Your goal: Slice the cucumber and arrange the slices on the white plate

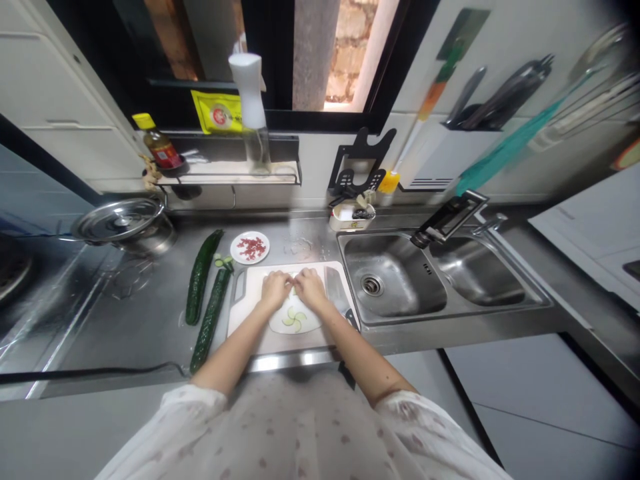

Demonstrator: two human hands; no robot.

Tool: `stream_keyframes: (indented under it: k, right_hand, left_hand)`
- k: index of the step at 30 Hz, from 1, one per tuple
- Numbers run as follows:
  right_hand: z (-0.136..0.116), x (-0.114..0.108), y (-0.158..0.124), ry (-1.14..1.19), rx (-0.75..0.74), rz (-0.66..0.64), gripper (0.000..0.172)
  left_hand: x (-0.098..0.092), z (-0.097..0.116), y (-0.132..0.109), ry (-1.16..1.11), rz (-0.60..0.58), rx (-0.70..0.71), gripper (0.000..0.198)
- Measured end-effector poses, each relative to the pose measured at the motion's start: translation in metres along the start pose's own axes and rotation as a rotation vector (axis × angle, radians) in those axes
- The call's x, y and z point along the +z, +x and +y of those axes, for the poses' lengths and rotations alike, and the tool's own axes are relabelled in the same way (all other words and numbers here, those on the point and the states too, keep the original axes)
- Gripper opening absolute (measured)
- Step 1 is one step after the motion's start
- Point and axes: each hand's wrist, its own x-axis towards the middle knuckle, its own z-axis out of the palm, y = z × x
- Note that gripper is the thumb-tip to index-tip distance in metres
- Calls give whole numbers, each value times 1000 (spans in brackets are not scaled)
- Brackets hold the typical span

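Note:
My left hand (277,290) and my right hand (310,288) meet at the fingertips over the far part of a white plate (306,329). Both are closed in a pinch around a small pale-green bit that looks like a cucumber slice, mostly covered by the fingers. Thin cucumber slices (294,320) lie in a pinwheel on the plate's near half. Under the plate is a white cutting board (241,327). A wide-bladed knife (338,287) rests along the board's right side, its dark handle toward me.
Left of the board lie a whole cucumber (204,279), a second cucumber (213,320) and cut end pieces (223,261). Behind stands a small plate of diced red bits (250,247). A lidded steel pot (125,223) is far left; a double sink (395,277) with black faucet (445,220) is right.

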Motion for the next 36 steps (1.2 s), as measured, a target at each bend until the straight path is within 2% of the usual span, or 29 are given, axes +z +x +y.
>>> stream_keyframes:
  k: [11, 23, 29, 32, 36]
  right_hand:
    - [0, 1, 1, -11, 34, 38, 17]
    - [-5, -2, 2, -47, 48, 30, 16]
    - [-3, -3, 1, -1, 58, 81, 15]
    - [0, -4, -1, 53, 78, 129, 15]
    - [2, -6, -10, 121, 103, 208, 17]
  left_hand:
    - [3, -2, 3, -66, 16, -42, 20]
    - [5, -2, 5, -23, 23, -36, 20]
    - [2, -4, 6, -77, 51, -32, 18]
    - [-5, -14, 11, -125, 135, -90, 23]
    - [-21, -38, 25, -119, 242, -283, 27]
